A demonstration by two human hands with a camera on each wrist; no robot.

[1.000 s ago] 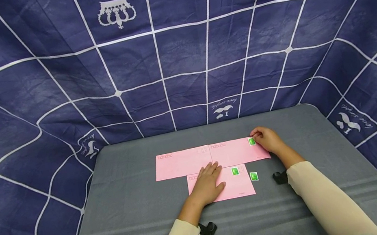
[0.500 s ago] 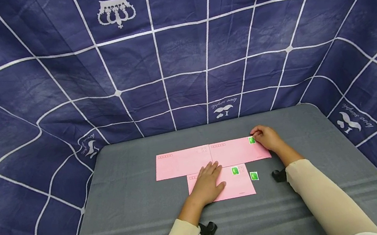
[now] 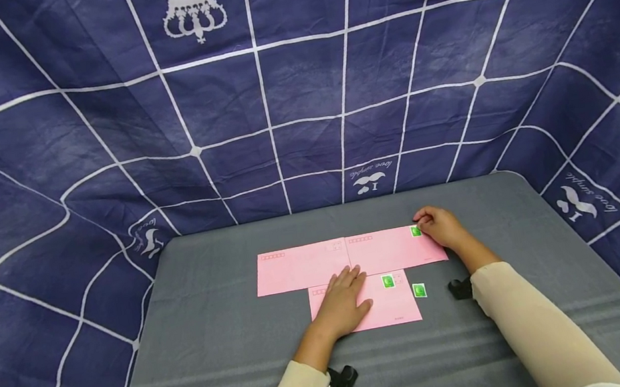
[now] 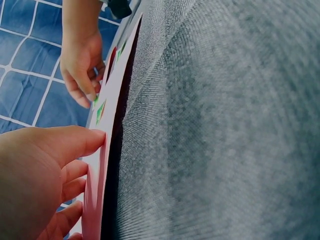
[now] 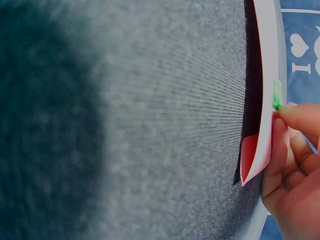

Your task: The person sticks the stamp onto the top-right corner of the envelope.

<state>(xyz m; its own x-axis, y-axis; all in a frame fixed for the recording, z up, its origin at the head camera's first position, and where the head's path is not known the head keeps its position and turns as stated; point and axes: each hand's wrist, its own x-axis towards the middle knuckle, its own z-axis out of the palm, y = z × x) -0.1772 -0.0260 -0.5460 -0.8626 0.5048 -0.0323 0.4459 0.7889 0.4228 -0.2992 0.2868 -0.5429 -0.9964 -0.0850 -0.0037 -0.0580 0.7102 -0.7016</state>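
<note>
Three pink envelopes lie face up: a left one [image 3: 297,268], a right one [image 3: 386,254] beside it, and a near one [image 3: 386,310] below. My left hand [image 3: 337,307] rests with spread fingers on the near envelope, fingertips reaching the far pair's lower edge. My right hand [image 3: 438,227], fingers curled, pinches a green stamp [image 5: 277,95] at the right envelope's upper right corner, thumb on the stamp's edge. A second green stamp [image 3: 387,281] lies on the near envelope, left of its printed stamp box.
A third green stamp [image 3: 419,290] lies on the grey cloth [image 3: 218,343] just right of the near envelope. A blue curtain [image 3: 301,100] with white grid lines encloses the back and sides. Each wrist wears a small black camera [image 3: 344,378].
The right hand and its stamp have shifted very slightly up toward the envelope's top corner. The left hand stays in place.
</note>
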